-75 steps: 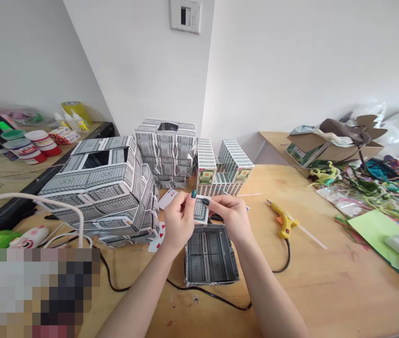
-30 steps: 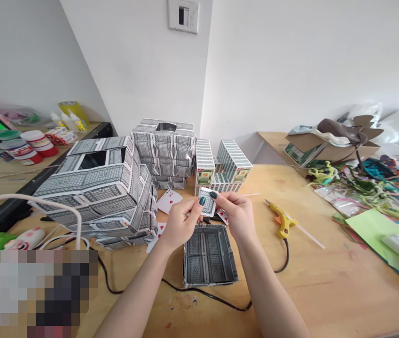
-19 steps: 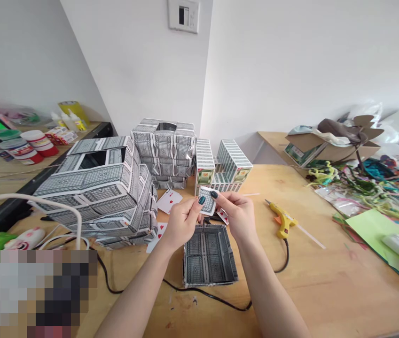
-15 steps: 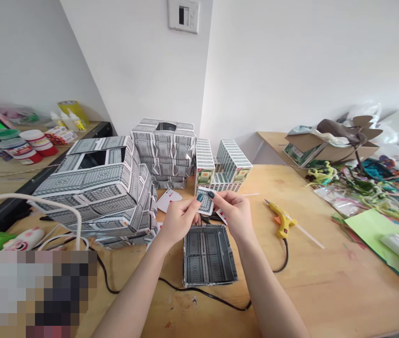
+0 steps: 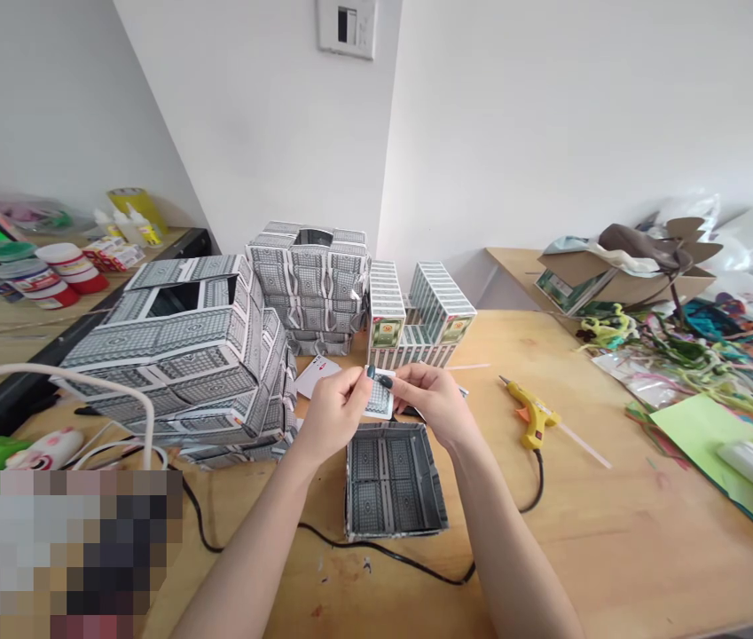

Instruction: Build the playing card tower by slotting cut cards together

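Between my two hands is a playing card (image 5: 380, 404) with a grey patterned back. My left hand (image 5: 336, 408) pinches its upper left part, thumb on top. My right hand (image 5: 435, 399) grips the card near its upper right, thumb close to the other thumb. Just below the hands stands an open square box (image 5: 397, 484) made of the same grey-backed cards. Loose playing cards (image 5: 313, 377) lie behind my left hand, partly hidden. To the right of my right hand rests a yellow glue gun (image 5: 530, 415).
Large structures of folded cards (image 5: 169, 346) stand at the left, another (image 5: 309, 284) behind. Stacked card boxes (image 5: 439, 306) are at the back. A black cable (image 5: 403, 559) crosses the front. Bottles (image 5: 60, 271) stand at far left; a cardboard box (image 5: 615, 280) and colourful scraps (image 5: 702, 337) lie right.
The card and both thumbs have shifted slightly left. My right thumb has slid across the card toward my left thumb.
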Action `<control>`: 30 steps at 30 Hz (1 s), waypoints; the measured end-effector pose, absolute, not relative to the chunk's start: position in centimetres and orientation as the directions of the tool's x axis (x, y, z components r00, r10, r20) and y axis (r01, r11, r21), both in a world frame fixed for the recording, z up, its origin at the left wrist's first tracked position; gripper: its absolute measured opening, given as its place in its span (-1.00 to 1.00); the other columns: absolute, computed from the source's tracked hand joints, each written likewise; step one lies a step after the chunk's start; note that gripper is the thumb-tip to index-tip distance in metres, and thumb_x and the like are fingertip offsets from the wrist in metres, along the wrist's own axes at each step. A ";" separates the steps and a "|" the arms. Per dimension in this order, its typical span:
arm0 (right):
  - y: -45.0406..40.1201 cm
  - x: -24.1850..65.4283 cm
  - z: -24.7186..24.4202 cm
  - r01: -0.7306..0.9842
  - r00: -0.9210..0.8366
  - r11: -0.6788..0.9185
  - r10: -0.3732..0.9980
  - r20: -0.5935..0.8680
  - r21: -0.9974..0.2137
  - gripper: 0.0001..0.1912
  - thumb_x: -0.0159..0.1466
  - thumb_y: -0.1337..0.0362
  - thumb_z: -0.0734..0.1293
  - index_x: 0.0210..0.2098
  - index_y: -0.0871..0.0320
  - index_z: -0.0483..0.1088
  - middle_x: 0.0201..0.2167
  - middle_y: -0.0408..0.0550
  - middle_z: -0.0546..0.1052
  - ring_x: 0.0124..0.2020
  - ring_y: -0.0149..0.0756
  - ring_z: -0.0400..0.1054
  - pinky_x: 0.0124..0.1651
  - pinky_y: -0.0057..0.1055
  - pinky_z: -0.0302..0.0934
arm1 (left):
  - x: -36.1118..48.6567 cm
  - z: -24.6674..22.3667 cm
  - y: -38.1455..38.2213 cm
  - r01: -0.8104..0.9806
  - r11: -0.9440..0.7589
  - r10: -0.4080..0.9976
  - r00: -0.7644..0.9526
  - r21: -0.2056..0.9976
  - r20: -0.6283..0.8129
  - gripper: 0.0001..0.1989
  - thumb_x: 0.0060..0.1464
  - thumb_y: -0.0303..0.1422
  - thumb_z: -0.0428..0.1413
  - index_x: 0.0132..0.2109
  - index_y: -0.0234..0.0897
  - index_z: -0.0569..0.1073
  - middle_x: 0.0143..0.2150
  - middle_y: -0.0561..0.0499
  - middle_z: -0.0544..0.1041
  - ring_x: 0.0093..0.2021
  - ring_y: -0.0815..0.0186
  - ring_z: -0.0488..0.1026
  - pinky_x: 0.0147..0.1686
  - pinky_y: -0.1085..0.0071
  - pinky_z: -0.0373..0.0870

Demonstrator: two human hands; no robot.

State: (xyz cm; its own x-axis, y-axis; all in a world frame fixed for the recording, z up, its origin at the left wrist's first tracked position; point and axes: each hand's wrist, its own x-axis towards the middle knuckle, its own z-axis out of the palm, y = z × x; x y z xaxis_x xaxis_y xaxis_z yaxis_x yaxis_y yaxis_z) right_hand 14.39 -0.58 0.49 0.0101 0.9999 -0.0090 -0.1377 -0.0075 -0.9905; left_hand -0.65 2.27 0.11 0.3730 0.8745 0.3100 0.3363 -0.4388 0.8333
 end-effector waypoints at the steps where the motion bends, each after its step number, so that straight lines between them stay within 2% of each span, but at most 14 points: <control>1: -0.5 14.4 0.4 -0.130 0.013 -0.010 1.000 -0.012 -0.992 -0.77 0.00 0.14 0.39 -0.51 0.20 0.41 -0.67 -0.19 0.40 -0.62 -0.47 0.26 -0.54 -0.54 0.17 | -0.7 0.1 2.4 0.350 -0.442 0.874 0.378 0.826 0.307 -0.64 0.11 -0.24 -0.15 -0.59 -0.27 0.03 -0.63 0.15 0.04 -0.58 0.46 0.03 -0.58 0.49 -0.04; 5: -0.4 14.5 0.1 -0.099 0.049 -0.002 0.999 -0.007 -0.995 -0.76 0.02 0.13 0.38 -0.50 0.21 0.40 -0.66 -0.19 0.39 -0.62 -0.48 0.25 -0.53 -0.53 0.17 | -1.1 0.1 2.8 0.410 -0.432 0.880 0.386 0.804 0.276 -0.60 0.10 -0.20 -0.13 -0.62 -0.29 0.07 -0.66 0.15 0.03 -0.60 0.47 0.04 -0.59 0.50 -0.06; 11: -0.4 14.6 0.0 -0.074 0.141 0.053 0.989 0.042 -0.996 -0.74 0.02 0.09 0.36 -0.49 0.20 0.39 -0.62 -0.16 0.40 -0.60 -0.45 0.26 -0.51 -0.50 0.18 | -0.9 0.4 2.5 0.391 -0.424 0.847 0.491 0.817 0.204 -0.59 0.12 -0.18 -0.15 -0.59 -0.31 0.24 -0.64 0.12 0.29 -0.58 0.45 0.21 -0.55 0.52 0.07; 18: -0.4 14.6 0.4 -0.064 0.102 0.065 0.993 0.058 -0.996 -0.71 0.03 0.10 0.36 -0.36 0.19 0.41 -0.58 -0.14 0.45 -0.57 -0.42 0.29 -0.47 -0.48 0.21 | -1.0 0.6 2.5 0.319 -0.386 0.842 0.505 0.866 0.190 -0.59 0.12 -0.20 -0.13 -0.59 -0.32 0.30 -0.63 0.11 0.32 -0.56 0.45 0.25 -0.54 0.54 0.13; 24: -0.3 14.8 0.2 -0.010 0.142 0.049 0.989 0.047 -0.999 -0.73 0.02 0.10 0.36 -0.49 0.22 0.39 -0.62 -0.13 0.43 -0.60 -0.42 0.28 -0.52 -0.49 0.20 | -1.1 0.5 2.7 0.346 -0.380 0.831 0.536 0.858 0.151 -0.58 0.11 -0.16 -0.14 -0.57 -0.32 0.32 -0.63 0.10 0.30 -0.56 0.44 0.27 -0.54 0.53 0.16; 26: -0.3 14.9 0.1 0.021 0.158 0.039 0.987 0.042 -0.999 -0.74 0.03 0.11 0.36 -0.49 0.22 0.39 -0.65 -0.14 0.43 -0.62 -0.42 0.28 -0.54 -0.50 0.19 | -1.0 0.4 2.7 0.330 -0.367 0.834 0.532 0.870 0.150 -0.63 0.11 -0.16 -0.14 -0.47 -0.31 0.36 -0.57 0.09 0.35 -0.52 0.42 0.31 -0.52 0.52 0.22; 28: -0.2 15.0 0.0 0.046 0.157 0.032 0.987 0.039 -0.998 -0.74 0.03 0.12 0.36 -0.49 0.22 0.39 -0.67 -0.14 0.42 -0.62 -0.41 0.29 -0.54 -0.50 0.19 | -1.1 0.5 2.7 0.280 -0.371 0.832 0.523 0.885 0.183 -0.72 0.08 -0.19 -0.07 -0.25 -0.29 0.38 -0.41 0.04 0.43 -0.40 0.37 0.37 -0.44 0.49 0.31; 30: -0.1 15.1 -0.2 0.059 0.139 0.024 0.990 0.032 -0.998 -0.74 0.03 0.11 0.35 -0.50 0.21 0.38 -0.68 -0.15 0.42 -0.64 -0.41 0.29 -0.54 -0.50 0.19 | -1.1 0.6 2.6 0.234 -0.389 0.815 0.539 0.891 0.214 -0.62 0.01 -0.24 0.03 -0.01 -0.23 0.29 -0.23 0.00 0.45 -0.28 0.33 0.39 -0.33 0.43 0.36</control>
State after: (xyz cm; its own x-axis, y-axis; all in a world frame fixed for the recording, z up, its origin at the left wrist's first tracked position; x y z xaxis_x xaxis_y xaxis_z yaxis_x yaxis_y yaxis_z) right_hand 15.11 -0.13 -0.16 0.1387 0.9898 0.0324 0.0590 0.0244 -0.9980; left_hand -1.10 2.56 0.60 0.5391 0.8147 0.2137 0.2340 -0.3886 0.8912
